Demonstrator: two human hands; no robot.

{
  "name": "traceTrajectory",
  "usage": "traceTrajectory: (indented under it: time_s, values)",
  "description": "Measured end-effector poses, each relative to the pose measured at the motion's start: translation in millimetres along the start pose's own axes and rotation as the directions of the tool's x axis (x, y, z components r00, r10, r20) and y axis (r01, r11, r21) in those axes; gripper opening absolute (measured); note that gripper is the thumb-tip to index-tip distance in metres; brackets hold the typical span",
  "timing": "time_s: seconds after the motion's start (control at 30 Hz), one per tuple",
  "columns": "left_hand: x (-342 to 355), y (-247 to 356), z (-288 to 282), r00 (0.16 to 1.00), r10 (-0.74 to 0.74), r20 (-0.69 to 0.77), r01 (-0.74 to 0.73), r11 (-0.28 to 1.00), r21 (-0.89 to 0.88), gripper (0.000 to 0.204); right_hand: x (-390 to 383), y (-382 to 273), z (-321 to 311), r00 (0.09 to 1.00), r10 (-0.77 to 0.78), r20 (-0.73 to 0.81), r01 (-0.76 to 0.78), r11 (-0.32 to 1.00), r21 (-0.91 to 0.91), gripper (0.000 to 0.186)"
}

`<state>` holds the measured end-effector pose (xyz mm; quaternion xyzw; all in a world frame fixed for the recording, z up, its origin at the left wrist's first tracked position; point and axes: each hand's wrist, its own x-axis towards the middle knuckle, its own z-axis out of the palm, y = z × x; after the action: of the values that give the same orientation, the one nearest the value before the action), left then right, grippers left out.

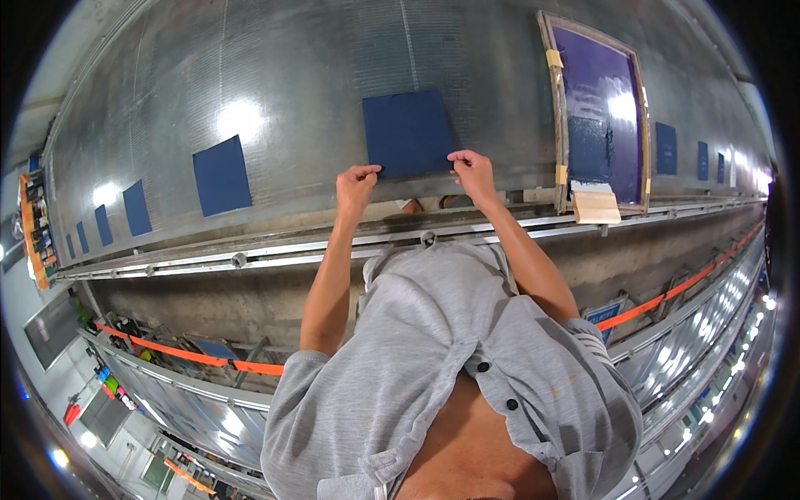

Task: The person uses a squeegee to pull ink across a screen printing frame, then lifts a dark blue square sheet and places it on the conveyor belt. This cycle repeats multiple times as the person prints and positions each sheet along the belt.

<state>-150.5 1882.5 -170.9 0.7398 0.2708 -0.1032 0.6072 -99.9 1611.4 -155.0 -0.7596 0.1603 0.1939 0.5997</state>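
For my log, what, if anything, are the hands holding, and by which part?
Left hand and right hand pinch the blue square piece by its near corners.

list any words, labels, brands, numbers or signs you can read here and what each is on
Blue panel by the orange strip: pale lettering, which I won't copy out.
Dark blue square: no lettering visible.
Wood-framed purple screen: no lettering I can make out.
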Motion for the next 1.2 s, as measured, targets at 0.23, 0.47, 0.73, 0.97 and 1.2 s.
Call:
traceTrajectory:
  time_s: [0.23,0.47,0.73,0.97,1.2]
  values:
    - [-6.4,3.2,-2.6,1.000,0.015,-0.022,-0.011,0.985,0.172,0.025,-4.8,11.7,-1.0,1.000,0.008,0.022,-0.006,0.998,-0.060,0.021]
    - [-9.0,7.4,1.0,0.988,0.152,-0.030,-0.139,0.955,0.263,0.022,-3.8,22.2,1.9,1.000,0.008,0.029,-0.006,0.995,-0.100,0.022]
    - [-1.5,-2.8,3.8,0.957,0.288,0.024,-0.278,0.893,0.353,0.019,-2.0,29.9,5.2,0.996,-0.085,-0.017,0.082,0.989,-0.125,0.020]
    - [4.0,36.1,27.5,0.774,0.632,0.028,-0.456,0.526,0.718,0.039,-13.8,18.9,2.2,0.987,-0.144,-0.071,0.135,0.984,-0.115,0.020]
    - [59.0,67.9,105.0,0.714,0.626,0.314,-0.563,0.246,0.789,0.080,-27.2,10.2,-29.3,0.950,-0.251,-0.188,0.216,0.958,-0.189,0.020]
